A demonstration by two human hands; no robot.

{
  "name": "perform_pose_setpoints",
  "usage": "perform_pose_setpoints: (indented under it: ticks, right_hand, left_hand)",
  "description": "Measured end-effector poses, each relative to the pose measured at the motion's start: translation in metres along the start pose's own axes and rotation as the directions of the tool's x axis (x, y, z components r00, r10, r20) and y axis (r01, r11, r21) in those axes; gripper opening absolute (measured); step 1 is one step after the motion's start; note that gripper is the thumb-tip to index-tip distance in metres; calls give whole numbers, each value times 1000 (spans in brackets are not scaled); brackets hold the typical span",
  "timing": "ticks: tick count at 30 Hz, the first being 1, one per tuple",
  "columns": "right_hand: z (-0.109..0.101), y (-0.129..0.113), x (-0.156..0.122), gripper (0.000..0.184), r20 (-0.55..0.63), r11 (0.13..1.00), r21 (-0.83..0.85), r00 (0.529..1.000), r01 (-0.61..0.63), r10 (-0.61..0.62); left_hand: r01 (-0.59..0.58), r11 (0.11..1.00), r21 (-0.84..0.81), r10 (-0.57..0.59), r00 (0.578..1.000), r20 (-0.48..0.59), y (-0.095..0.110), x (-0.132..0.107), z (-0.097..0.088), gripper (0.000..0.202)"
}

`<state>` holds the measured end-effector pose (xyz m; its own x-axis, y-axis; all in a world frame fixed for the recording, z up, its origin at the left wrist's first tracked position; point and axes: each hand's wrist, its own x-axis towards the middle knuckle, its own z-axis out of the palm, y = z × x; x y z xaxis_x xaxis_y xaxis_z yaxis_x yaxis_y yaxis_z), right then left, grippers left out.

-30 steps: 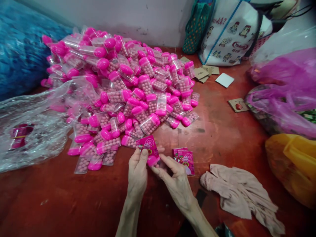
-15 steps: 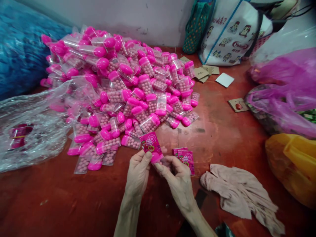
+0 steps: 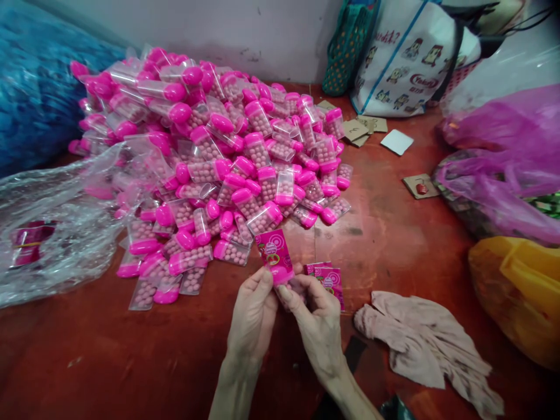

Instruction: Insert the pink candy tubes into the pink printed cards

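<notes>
My left hand (image 3: 254,315) and my right hand (image 3: 317,324) meet near the front of the red table (image 3: 109,361). Together they pinch a small clear candy container (image 3: 291,287) with a pink cap, over which a pink printed label (image 3: 275,254) stands upright. A small stack of the same pink labels (image 3: 330,281) lies flat just right of my right hand. Behind my hands rises a large heap of clear candy containers with pink caps (image 3: 219,151), filled with pink balls.
A crumpled clear plastic bag (image 3: 56,227) lies at the left, a beige cloth (image 3: 429,344) at the right front. Pink plastic bags (image 3: 503,157), a yellow bag (image 3: 520,291) and a printed white tote (image 3: 406,58) line the right side. Cardboard scraps (image 3: 365,127) lie behind.
The pink label has turned from tilted to more upright and risen slightly. Both hands have shifted a little to the right and closer together around the container.
</notes>
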<state>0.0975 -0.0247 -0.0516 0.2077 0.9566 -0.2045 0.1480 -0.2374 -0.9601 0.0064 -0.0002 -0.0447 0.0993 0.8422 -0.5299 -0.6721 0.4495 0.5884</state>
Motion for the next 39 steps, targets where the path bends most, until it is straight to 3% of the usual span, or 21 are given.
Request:
perform_pose_setpoints:
  ticks: [9,16,20,27,29,32,34,36,39]
  right_hand:
    - [-2,-1,-7,17,-73,998,-27,996,50,-52]
    - [-6,-5,-16,18,25,957,283,998,-66,61]
    - [-4,-4,-29,17,-86,977,213,996,17,2]
    - [-7,-9,-35,20,-3,985,147,996,87,-88]
    - [-14,-13,-32,26,-48,989,38,989,145,-143]
    - [-25,-22,-26,39,-111,970,-111,967,218,-230]
    - [-30,-27,-23,35,-18,983,-61,985,172,-173]
    - [-32,-30,-20,28,93,996,82,995,38,-46]
    - [-31,-28,-18,24,112,950,292,990,-115,85]
  left_hand:
    - [-32,999,31,35,995,-94,-4,-5,5,9]
    - [-93,993,76,94,995,-13,-5,-20,7,12]
    - [-121,992,36,121,993,13,-8,-37,10,11]
    - [-179,984,16,179,982,-61,-4,-51,12,11]
    - [-216,972,94,222,973,-59,-3,-51,8,14]
    - [-226,924,308,223,974,46,-2,-53,1,16]
    - [-205,891,405,169,978,124,-1,-54,-2,15]
    - [-180,889,421,114,978,177,-2,-55,-3,16]
    - [-156,910,385,71,972,225,-5,-57,0,21]
